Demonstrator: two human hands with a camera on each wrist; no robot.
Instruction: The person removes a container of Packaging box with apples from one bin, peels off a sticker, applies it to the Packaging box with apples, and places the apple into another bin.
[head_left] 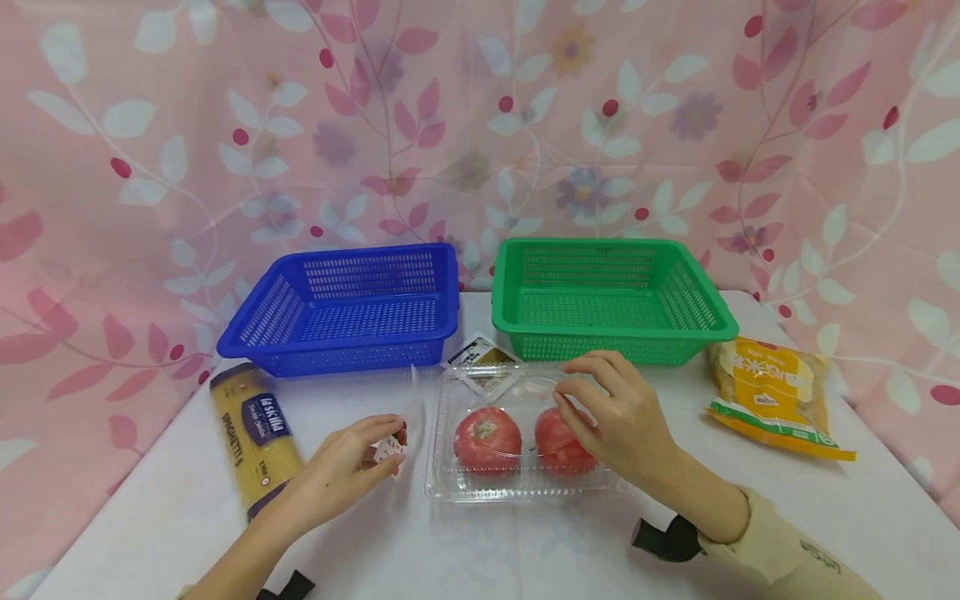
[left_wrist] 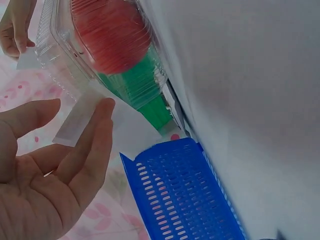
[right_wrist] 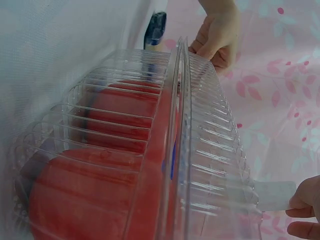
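Note:
Two red tomatoes sit side by side in a clear plastic clamshell container at the middle of the table. At its left side my left hand holds a thin white piece with red-brown print; the left wrist view shows this white strip between thumb and fingers, near the container's corner. My right hand is over the container's right end, partly covering the right tomato. In the right wrist view its fingertips pinch a whitish translucent strip beside the clear lid.
A blue basket and a green basket stand at the back. A small flat packet lies between them, behind the container. At the left lies a spaghetti pack, at the right a yellow bag. A patterned cloth hangs behind.

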